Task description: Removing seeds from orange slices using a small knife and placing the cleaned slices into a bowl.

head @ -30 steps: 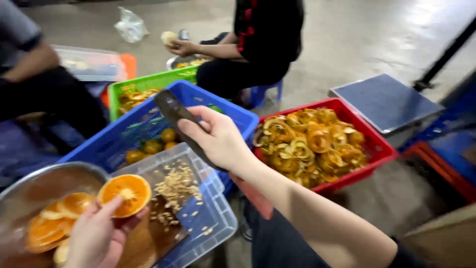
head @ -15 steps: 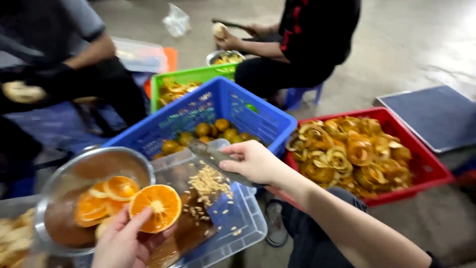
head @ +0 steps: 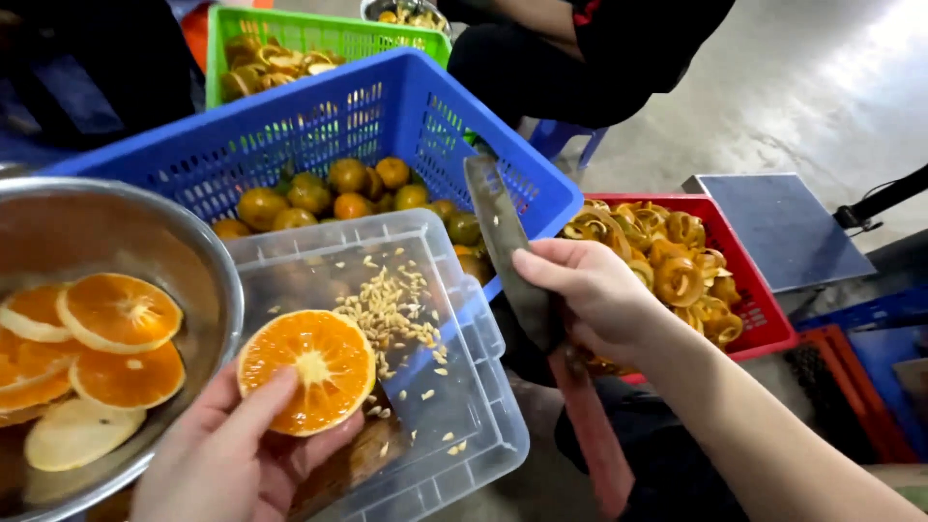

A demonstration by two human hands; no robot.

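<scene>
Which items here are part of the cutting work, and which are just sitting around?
In use:
left hand holding orange half
right hand gripping knife
clear tray with seeds
steel bowl of slices
blue crate of oranges

Lying about:
green crate
red crate of peels
grey scale

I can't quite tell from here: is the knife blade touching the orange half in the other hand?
Apart. The head view shows the knife in the right hand, with clear tray between it and the orange half.
</scene>
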